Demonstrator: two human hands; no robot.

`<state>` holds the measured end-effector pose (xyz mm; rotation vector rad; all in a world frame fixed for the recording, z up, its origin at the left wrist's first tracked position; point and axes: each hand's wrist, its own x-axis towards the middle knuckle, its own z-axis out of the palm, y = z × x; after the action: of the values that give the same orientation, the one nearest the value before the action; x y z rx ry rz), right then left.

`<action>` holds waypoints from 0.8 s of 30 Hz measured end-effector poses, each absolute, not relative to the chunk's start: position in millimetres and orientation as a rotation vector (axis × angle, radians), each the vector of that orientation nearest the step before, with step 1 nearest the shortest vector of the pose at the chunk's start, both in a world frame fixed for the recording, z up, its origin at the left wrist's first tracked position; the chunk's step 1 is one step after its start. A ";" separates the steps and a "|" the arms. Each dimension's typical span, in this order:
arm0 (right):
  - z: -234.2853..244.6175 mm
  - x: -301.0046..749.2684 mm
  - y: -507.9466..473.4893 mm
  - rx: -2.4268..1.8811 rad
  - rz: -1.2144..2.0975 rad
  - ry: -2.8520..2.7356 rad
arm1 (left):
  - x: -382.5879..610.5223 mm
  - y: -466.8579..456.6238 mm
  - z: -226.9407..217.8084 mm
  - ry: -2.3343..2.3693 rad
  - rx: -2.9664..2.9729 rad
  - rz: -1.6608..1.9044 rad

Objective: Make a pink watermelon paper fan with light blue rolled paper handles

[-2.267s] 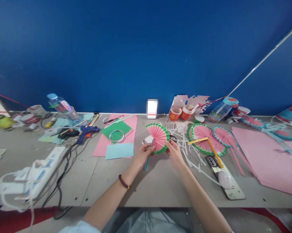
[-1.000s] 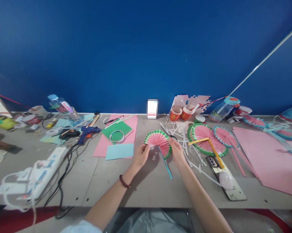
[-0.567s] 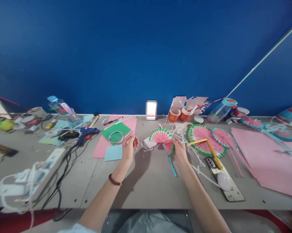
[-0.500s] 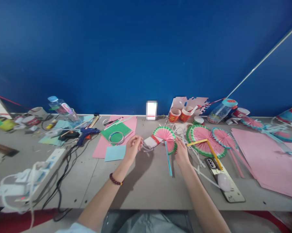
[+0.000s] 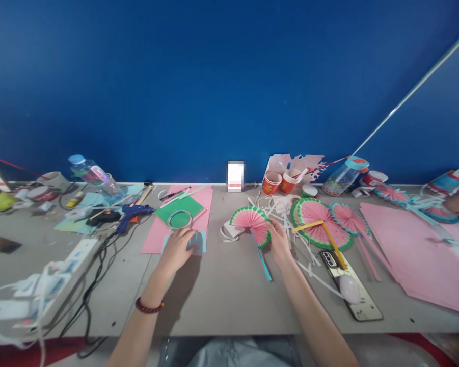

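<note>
From the view's middle, a blue wall (image 5: 229, 81) rises at twelve o'clock; two red paper cups (image 5: 272, 185) and, farther out, a clear jar (image 5: 341, 177) stand at three; a phone (image 5: 367, 302) lies at four under a white rounded object (image 5: 350, 289); a white power strip (image 5: 78, 262) sits at eight; a blue-capped bottle (image 5: 93, 173), at nine.

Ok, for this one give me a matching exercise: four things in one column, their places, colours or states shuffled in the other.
Things:
1. Right hand
2. Glue gun
3. Left hand
4. Bracelet

Places, colours or states:
A. Over the light blue paper
B. Dark red
C. Holding a partly open fan
D. Left of the pink sheet

Pairs: 1-C, 2-D, 3-A, 4-B
</note>
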<state>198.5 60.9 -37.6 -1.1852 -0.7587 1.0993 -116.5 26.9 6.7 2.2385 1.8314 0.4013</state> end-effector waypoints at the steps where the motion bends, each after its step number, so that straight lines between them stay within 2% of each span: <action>1: -37.2 196.9 60.4 -1.194 1.092 -0.766 | -118.0 25.8 6.3 1.848 2.226 0.363; 12: -26.7 188.9 56.8 -1.201 1.169 -0.854 | -107.3 34.4 28.3 1.871 1.977 0.299; 16: -29.4 188.5 58.2 -1.225 1.068 -0.964 | -92.4 38.9 37.4 1.727 1.891 0.527; 21: -18.3 189.1 52.5 -1.336 0.723 -1.105 | -59.8 46.1 45.9 1.383 1.645 0.915; 24: -6.4 184.4 45.7 -1.190 0.872 -1.130 | -37.5 44.8 43.5 1.350 1.463 1.098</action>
<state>184.4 45.7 -6.4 -1.1902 -1.1304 0.8716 -37.5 44.8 43.5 1.4631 1.3501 1.0979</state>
